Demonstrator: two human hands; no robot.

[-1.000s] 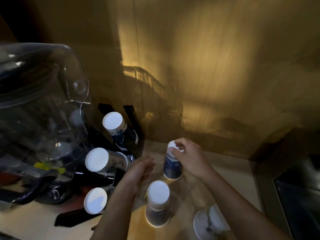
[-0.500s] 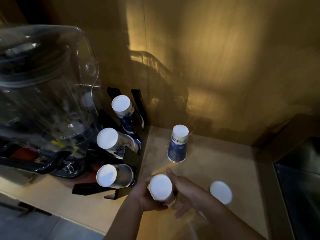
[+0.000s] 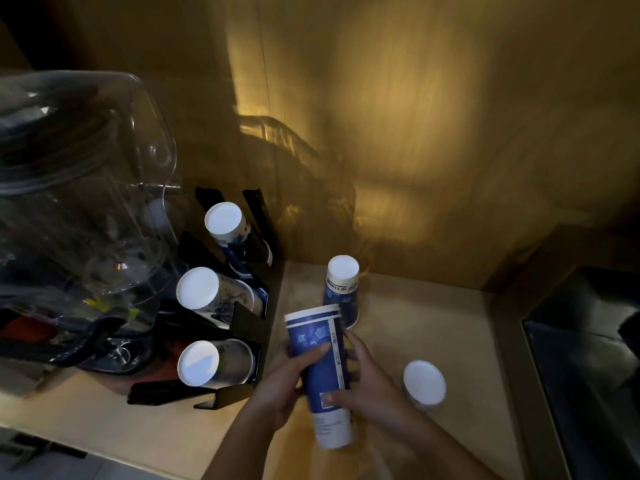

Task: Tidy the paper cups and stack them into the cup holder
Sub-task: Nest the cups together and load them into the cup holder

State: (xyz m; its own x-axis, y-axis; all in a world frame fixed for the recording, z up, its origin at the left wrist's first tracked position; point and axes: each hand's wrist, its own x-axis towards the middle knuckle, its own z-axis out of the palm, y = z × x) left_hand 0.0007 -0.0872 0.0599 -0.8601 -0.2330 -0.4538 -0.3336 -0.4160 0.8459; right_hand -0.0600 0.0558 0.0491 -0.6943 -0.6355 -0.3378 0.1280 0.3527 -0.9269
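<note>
Both hands hold one stack of blue-and-white paper cups [image 3: 320, 372], tilted with its rims pointing up and away. My left hand [image 3: 287, 379] wraps its left side; my right hand [image 3: 367, 379] grips its right side. Behind it an upside-down cup stack [image 3: 341, 289] stands on the counter. Another upside-down cup [image 3: 424, 384] stands to the right of my right hand. The black cup holder [image 3: 242, 327] on the left carries three cup stacks lying with white bottoms toward me: a top stack [image 3: 225, 225], a middle stack [image 3: 201, 289] and a bottom stack [image 3: 204, 363].
A large clear plastic container [image 3: 79, 188] on a dark base stands left of the holder. The wooden counter [image 3: 166, 431] ends in a front edge at lower left. A wooden wall [image 3: 433, 133] closes the back. A dark recessed sink [image 3: 588, 368] lies at the right.
The stack near the front was lifted off the counter and tipped so its rims face away. The camera view shifted slightly.
</note>
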